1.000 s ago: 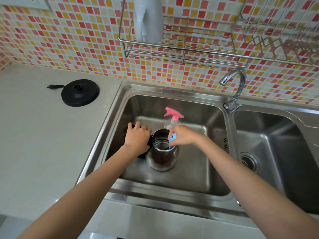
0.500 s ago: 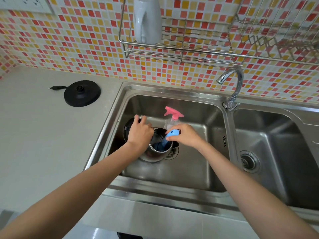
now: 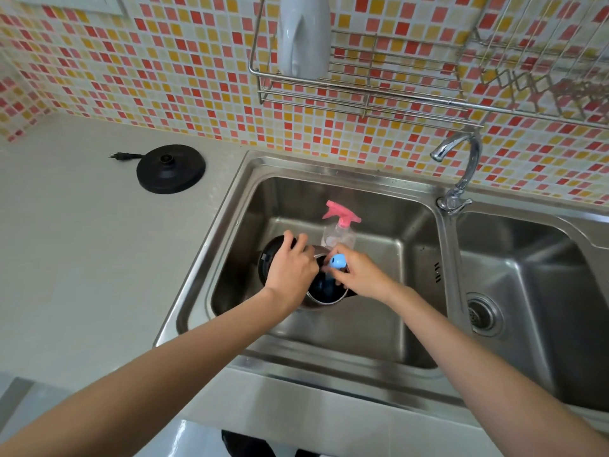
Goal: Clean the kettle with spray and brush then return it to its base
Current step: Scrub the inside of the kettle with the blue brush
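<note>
A steel kettle with a black open lid stands in the left basin of the sink. My left hand grips its rim and handle side. My right hand holds a blue-handled brush that reaches down into the kettle's mouth; the bristles are dark and hard to see inside. A clear spray bottle with a pink trigger head stands just behind the kettle. The black round kettle base lies on the counter to the left, its plug beside it.
A chrome tap stands between the two basins; the right basin has a drain strainer. A wire rack with a white jug hangs on the tiled wall above. Pale counter stretches left of the sink.
The kettle has tipped more upright, toward the spray bottle. My right hand has lifted the brush handle higher at the kettle's mouth. My left hand's fingers have spread over the lid side.
</note>
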